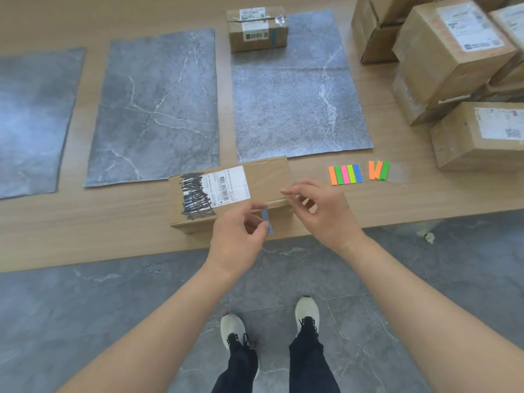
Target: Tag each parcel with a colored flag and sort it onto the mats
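Note:
A cardboard parcel (263, 177) with a scribbled-over label lies at the table's front edge. My left hand (236, 236) pinches a blue flag (267, 222) against the parcel's front side. To its right, my right hand (320, 211) hovers at the parcel's right end, fingers loosely curled and holding nothing. A strip of colored flags (345, 174) lies on the table to the right, with a smaller bunch of flags (379, 170) beside it. Another parcel (256, 29), bearing a blue flag, sits at the far end of the right mat (300, 109).
Three grey marbled mats lie side by side: the middle mat (156, 109), the left mat (31, 120) and the right one. A stack of untagged cardboard boxes (453, 61) fills the table's right end. My feet stand on grey floor tiles below the table edge.

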`<state>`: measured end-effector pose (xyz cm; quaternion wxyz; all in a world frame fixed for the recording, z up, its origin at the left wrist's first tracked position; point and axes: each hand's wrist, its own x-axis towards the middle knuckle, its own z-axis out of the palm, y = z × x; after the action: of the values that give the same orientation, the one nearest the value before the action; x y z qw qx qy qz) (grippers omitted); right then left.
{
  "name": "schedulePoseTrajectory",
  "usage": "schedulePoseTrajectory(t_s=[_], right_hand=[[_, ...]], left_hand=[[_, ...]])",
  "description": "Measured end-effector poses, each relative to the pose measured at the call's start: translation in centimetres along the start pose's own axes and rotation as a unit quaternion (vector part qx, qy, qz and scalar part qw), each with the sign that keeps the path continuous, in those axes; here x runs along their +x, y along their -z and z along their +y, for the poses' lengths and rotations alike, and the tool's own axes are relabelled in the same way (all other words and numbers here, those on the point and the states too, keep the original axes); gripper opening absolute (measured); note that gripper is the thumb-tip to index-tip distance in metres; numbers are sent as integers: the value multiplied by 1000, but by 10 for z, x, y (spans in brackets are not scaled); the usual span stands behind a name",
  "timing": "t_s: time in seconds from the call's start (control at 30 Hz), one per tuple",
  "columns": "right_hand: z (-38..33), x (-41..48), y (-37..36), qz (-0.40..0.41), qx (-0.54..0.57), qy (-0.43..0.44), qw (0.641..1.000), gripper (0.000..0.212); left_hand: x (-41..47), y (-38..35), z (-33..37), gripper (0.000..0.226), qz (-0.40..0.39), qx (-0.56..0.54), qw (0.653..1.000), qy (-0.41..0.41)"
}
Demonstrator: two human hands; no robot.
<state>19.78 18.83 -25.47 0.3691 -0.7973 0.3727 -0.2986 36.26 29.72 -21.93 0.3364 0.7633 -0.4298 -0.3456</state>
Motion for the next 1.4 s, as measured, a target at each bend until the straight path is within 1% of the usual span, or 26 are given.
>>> schedulePoseTrajectory(t_s=[0.1,0.23,0.4,0.6,0.83,1.0,1.13,1.23,1.27,1.3,1.4], right_hand=[[7,0,-8,-25,-39,40,998,15],[10,-1,-12,-46,-71,47,995,13],[6,3,-15,-56,-109,63,990,17],[4,12,-17,-71,-174,101,977,24],[8,15,-31,-46,-194,122,972,32],[7,16,-38,-26,-205,120,971,34],[7,17,-39,-26,-201,123,972,33],[9,17,-42,-14,-209,120,970,38],[10,17,-44,-9,-213,120,970,41],[10,17,-46,-4,-217,119,969,43],[11,17,-50,16,-236,117,965,49]], left_hand=[[-2,-3,-8,32,16,-2,1000,-6],[-3,-9,-17,44,30,-1,999,-21],[-3,-18,-25,57,42,1,999,-22],[-5,-26,-30,62,70,10,997,-31],[1,-31,-31,60,109,9,993,-33],[5,-30,-33,60,118,4,993,-29],[3,-29,-37,67,117,10,993,-17],[-9,-23,-47,74,131,18,991,-8],[-14,-20,-51,72,145,16,989,-2],[-19,-17,-56,64,165,6,986,5],[-31,-2,-71,35,244,-39,969,30]])
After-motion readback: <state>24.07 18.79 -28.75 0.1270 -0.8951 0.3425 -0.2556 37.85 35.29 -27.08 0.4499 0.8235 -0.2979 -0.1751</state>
